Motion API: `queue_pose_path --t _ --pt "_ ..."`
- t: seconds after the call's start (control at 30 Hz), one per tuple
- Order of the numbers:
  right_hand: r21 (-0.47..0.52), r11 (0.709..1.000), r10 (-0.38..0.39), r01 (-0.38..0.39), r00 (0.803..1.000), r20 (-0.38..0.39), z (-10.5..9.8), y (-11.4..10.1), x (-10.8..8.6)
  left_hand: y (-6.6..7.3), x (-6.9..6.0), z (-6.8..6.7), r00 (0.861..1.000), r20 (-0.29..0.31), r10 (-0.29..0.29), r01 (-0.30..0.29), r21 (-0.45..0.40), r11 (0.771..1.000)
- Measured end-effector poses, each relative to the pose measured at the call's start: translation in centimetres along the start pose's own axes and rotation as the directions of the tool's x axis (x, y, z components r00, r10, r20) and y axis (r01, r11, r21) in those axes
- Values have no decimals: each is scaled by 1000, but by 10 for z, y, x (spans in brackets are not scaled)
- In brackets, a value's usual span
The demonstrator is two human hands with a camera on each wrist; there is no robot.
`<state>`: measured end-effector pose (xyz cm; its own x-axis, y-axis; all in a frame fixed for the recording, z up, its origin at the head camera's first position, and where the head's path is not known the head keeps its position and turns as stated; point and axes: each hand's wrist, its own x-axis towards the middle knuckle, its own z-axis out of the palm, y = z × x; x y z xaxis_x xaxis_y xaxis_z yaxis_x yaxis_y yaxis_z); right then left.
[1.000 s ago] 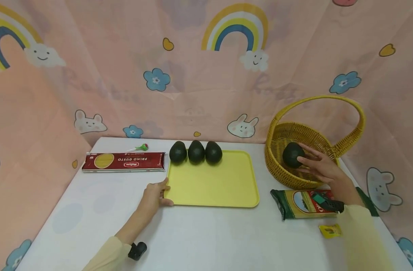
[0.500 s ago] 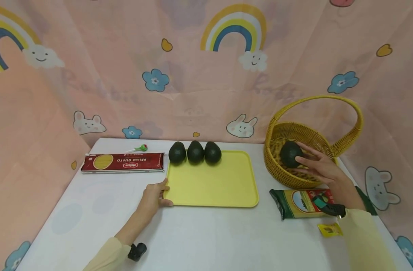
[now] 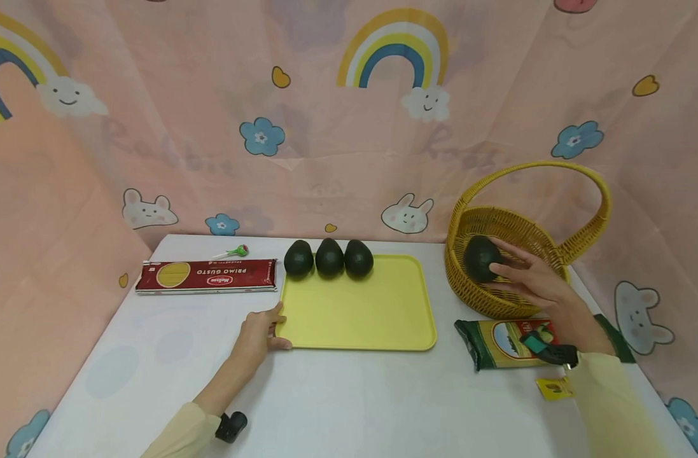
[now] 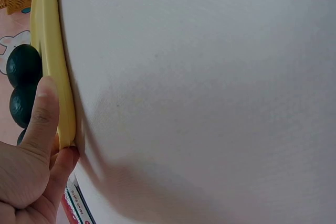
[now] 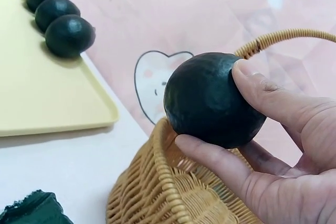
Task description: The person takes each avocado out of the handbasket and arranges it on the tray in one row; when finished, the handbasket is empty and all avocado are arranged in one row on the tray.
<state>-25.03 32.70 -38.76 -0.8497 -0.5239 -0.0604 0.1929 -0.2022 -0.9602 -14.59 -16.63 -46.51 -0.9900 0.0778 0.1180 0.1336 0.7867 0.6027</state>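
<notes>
My right hand [image 3: 529,277] grips a dark avocado [image 5: 212,100] between thumb and fingers, over the opening of a yellow wicker basket [image 3: 469,296]. In the right wrist view the avocado is above the basket's rim. At its left side, the yellow tray [image 3: 354,312] is pinched by my left hand [image 3: 254,334]; the left wrist view has the thumb on top of the tray's edge and fingers under its corner. Three more avocados, a left one [image 3: 299,259], a middle one [image 3: 329,257] and a right one [image 3: 358,259], stand in a row along the tray's far edge.
A red spaghetti pack [image 3: 205,277] lies left of the tray, with a green lollipop [image 3: 237,250] behind it. In front of the basket lie a green and yellow pack [image 3: 492,343], partly under my right forearm, and a small yellow packet [image 3: 553,388]. A pink patterned cloth hangs behind.
My right hand has moved slightly left with the avocado, toward the basket's left side. The left hand stays on the tray, and the row of avocados has not moved.
</notes>
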Motion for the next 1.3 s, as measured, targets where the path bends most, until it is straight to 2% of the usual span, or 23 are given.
queue_pose_path --t 0.13,0.23,0.5,0.6,0.83,1.03,1.3 --pt "8 1000 -1 1 1000 12 5 0 3 -1 0 0 1000 -9 9 -9 6 1000" --pt "-30 1000 -6 7 1000 13 9 0 6 -1 0 -1 1000 -10 5 -5 14 1000" --pt "-99 994 41 -46 998 -51 25 -2 21 -2 -1 -1 1000 -5 2 -1 27 1000" --pt "-118 992 41 -46 998 -44 30 -3 27 -1 -1 -1 1000 3 -1 1 19 1000" --pt "-75 997 8 -8 1000 1 46 3 42 0 1 -3 1000 31 1 -3 54 999" --pt "-11 1000 9 -9 1000 -5 64 12 59 2 1 -3 999 37 2 -4 46 999" --pt "-26 999 23 -24 1000 -8 84 24 84 2 1 -3 1000 30 -4 2 41 999"
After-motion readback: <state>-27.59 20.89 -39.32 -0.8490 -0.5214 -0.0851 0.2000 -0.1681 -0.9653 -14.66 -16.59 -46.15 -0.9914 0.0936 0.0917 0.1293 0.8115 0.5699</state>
